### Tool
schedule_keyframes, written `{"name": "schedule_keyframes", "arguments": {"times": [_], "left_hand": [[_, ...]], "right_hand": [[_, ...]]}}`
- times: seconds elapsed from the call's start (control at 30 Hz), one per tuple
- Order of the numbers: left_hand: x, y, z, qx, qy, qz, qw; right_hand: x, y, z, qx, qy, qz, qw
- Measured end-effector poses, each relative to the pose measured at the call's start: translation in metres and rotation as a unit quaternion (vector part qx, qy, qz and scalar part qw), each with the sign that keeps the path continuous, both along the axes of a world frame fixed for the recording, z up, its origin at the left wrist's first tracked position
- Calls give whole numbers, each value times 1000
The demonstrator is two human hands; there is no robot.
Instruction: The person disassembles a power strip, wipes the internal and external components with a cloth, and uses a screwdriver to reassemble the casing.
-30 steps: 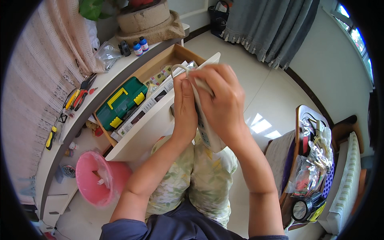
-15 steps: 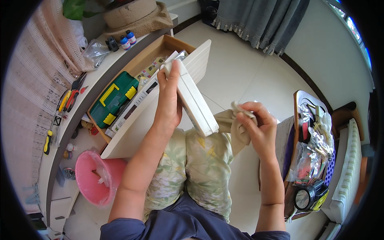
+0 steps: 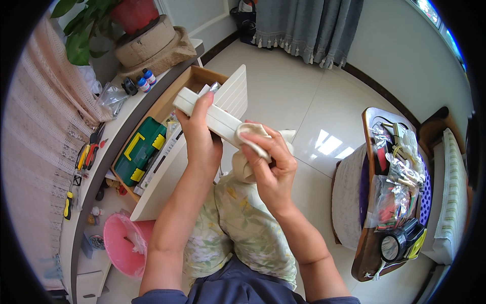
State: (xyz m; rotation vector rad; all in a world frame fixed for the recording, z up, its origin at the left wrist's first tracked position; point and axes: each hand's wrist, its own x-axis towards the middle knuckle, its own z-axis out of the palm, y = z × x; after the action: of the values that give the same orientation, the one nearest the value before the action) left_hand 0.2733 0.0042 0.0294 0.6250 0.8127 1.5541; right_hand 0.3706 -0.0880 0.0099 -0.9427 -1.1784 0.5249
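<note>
Compared with 0.5 s back: right hand (image 3: 271, 169) no longer off to the side near the lap, now brought up against the cream bar (image 3: 215, 119); cream cloth (image 3: 253, 144) pressed onto the bar's lower end. Bar tilted differently too, running from upper left down to the right rather than standing steeply.

Left hand (image 3: 202, 139) clasped round the middle of the bar, fingers wrapped over the near face, thumb reaching up along it. Right hand closed around the bunched cloth, fingertips pinning it to the bar.

Bar: long, flat-sided, rigid, smooth and pale, with shallow grooves along its length; held in the air above the lap, in front of the open drawer (image 3: 167, 104).

Cloth: soft, crumpled, folded over on itself, trailing down behind the right hand.

Drawer: brown board walls, white ribbed front panel, holding a green toolbox (image 3: 139, 149) of hard plastic with yellow clasps.

Beside it, on the white shelf (image 3: 109, 152): 2 small blue-capped bottles (image 3: 147, 79), screwdrivers with yellow and red handles (image 3: 83, 154).

Below: a pink bin (image 3: 121, 243), round, lined with thin film.

Lap covered in floral fabric.
</note>
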Motion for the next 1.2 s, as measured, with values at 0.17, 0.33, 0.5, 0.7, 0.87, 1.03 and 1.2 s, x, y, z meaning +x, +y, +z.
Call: {"name": "schedule_keyframes", "arguments": {"times": [0.17,0.33,0.5,0.7,0.87,1.03,1.2], "left_hand": [[12,-12,7,66,39,61,995],[6,-10,9,63,2,53,997],[9,-12,4,63,35,84,994],[-2,-11,10,122,-19,40,992],[1,-7,5,108,-54,39,992],[9,-15,8,140,17,94,986],[1,-10,6,116,-16,86,989]], "right_hand": [[-5,18,-3,-50,166,-63,983],[13,19,-3,-69,375,97,919],[-5,25,-19,18,114,-60,992],[22,35,-18,-15,458,136,878],[-4,20,-16,65,-3,-34,997],[-10,29,0,-75,284,-13,956],[-13,32,5,-60,256,-26,964]]}}
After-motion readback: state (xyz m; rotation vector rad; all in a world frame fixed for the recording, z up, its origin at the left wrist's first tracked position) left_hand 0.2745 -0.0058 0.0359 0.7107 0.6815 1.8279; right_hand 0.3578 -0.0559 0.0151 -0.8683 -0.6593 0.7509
